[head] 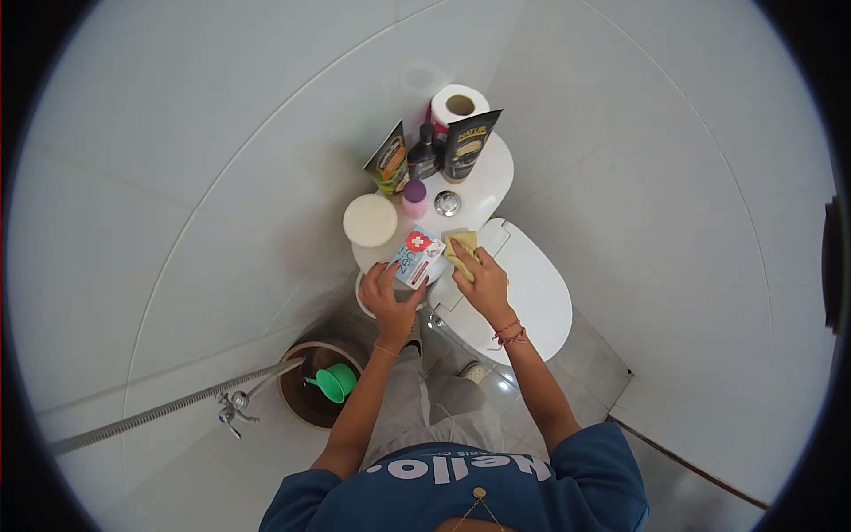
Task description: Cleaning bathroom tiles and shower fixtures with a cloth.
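Observation:
My left hand (390, 299) grips a small blue and white carton (417, 258) with a red patch by its lower edges, over the white toilet tank lid (493, 174). Beside the carton, my right hand (483, 282) presses a folded yellow cloth (460, 245) against the lid's front part. A round cream-coloured container (370, 221) is behind my left hand. Near the chrome flush button (447, 203) stands a pink bottle with a purple cap (415, 199). Farther back are a green tube (391, 161), a dark bottle (423, 154), a black Natur tube (469, 146) and a toilet paper roll (460, 105).
The closed toilet seat cover (532, 292) lies to the right under my forearm. At lower left, a round brown bucket (286, 392) holds a green dipper (336, 382), near a metal hose (173, 407) and a wall tap (234, 407). Tiled walls stand close on both sides.

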The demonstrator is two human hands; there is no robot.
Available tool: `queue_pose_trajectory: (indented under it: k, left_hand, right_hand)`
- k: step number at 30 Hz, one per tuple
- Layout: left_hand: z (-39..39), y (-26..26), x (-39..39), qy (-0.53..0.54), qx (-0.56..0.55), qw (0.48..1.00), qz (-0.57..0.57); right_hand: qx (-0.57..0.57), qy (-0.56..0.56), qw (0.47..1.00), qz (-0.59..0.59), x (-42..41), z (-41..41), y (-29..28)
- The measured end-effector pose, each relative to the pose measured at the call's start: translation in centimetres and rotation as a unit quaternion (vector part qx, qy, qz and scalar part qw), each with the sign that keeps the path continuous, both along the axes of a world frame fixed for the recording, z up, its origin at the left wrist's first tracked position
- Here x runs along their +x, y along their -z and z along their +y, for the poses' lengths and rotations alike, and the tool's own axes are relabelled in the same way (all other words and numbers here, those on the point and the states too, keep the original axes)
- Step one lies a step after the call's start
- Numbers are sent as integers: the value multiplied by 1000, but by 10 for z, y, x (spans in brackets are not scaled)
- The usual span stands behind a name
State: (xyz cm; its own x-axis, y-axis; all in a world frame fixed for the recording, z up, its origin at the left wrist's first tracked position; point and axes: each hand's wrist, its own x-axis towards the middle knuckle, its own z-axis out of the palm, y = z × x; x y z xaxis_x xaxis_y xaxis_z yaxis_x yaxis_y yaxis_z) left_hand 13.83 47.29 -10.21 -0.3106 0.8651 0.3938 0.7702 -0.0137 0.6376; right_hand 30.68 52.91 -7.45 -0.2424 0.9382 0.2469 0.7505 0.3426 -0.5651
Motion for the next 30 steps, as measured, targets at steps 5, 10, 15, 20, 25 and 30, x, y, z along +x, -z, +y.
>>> queue_pose_trajectory:
  k: [5,10,15,20,25,30]
  left_hand:
    - [-27,3,-13,18,84,992,-87]
    - [-79,-10,-35,-64,57,992,-98]
    - [-112,-10,-49,-142,65,972,-178]
    - [-126,-12,-63,-162,63,972,-155]
    - [-129,-20,-67,-156,59,977,-132]
    - [-127,-22,-68,-153,64,979,-122]
  right_hand:
    - [9,10,999,-36,2,8,-4]
    - [38,67,995,-64,-61,-16,-11]
    - [55,-129,983,-121,-107,-34,-12]
    - [32,-32,989,-142,-73,-21,-11]
    - [10,133,977,-163,-46,17,-24]
    - [-9,56,985,-164,-103,-16,-18]
